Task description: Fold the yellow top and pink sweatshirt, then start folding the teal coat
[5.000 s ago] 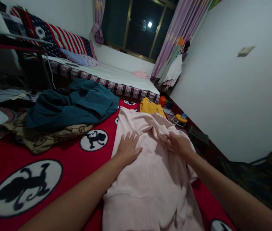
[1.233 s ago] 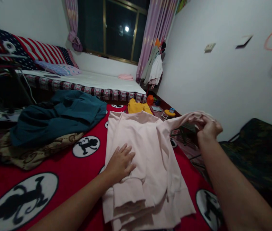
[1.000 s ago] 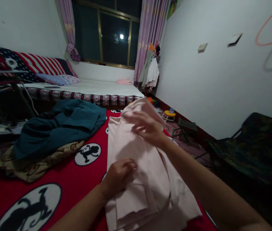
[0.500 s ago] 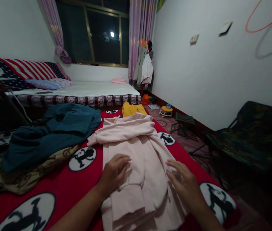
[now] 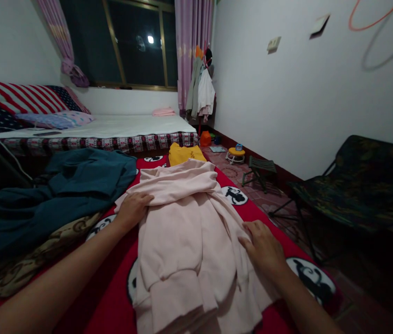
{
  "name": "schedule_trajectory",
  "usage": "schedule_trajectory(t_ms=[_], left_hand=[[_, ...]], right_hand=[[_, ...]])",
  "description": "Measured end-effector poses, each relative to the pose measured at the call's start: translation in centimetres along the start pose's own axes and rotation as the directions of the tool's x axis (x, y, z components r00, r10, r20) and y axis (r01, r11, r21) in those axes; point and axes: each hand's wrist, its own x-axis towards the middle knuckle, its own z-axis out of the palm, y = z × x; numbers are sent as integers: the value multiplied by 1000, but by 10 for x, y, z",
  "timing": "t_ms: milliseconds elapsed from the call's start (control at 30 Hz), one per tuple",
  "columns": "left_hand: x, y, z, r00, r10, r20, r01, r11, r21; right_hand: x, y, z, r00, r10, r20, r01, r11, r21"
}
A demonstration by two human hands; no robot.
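A pale pink long-sleeved garment (image 5: pixel 175 232) lies spread on a red blanket (image 5: pixel 95 283) with monkey prints, one sleeve folded across its upper part. My left hand (image 5: pixel 134 209) is at the left end of that sleeve, its fingers closed on the fabric. On the garment's right side, my right hand (image 5: pixel 262 243) has thumb and fingers around the edge of the cloth. A folded yellow garment (image 5: pixel 185 154) lies just beyond the pink one.
Teal clothing (image 5: pixel 57 190) over a brown patterned cloth (image 5: pixel 43 250) lies on the left. A camouflage chair (image 5: pixel 363 185), a folding stool (image 5: pixel 260 171) and a small yellow stool (image 5: pixel 235 154) stand at the right. Behind is a bed (image 5: pixel 126 126).
My left hand has moved forward and left from the middle of the pink garment to the folded sleeve. My right hand has closed in on the garment's right edge. The view has shifted slightly right.
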Motion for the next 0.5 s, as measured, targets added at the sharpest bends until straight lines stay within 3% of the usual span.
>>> schedule_trajectory(t_ms=[133,233,300,500], left_hand=[[5,0,-7,1000,-5,22,5,1000,3],[11,0,-17,997,-79,-1,79,996,52],[18,-1,-27,989,-142,-30,144,987,65],[32,-5,-78,974,-186,-129,197,978,72]], right_hand=[[14,8,-6,997,34,66,-32,999,-34],[24,15,-15,988,102,-116,-98,994,40],[27,14,-20,981,105,-164,-84,988,130],[30,-14,-40,998,-56,30,39,909,416]])
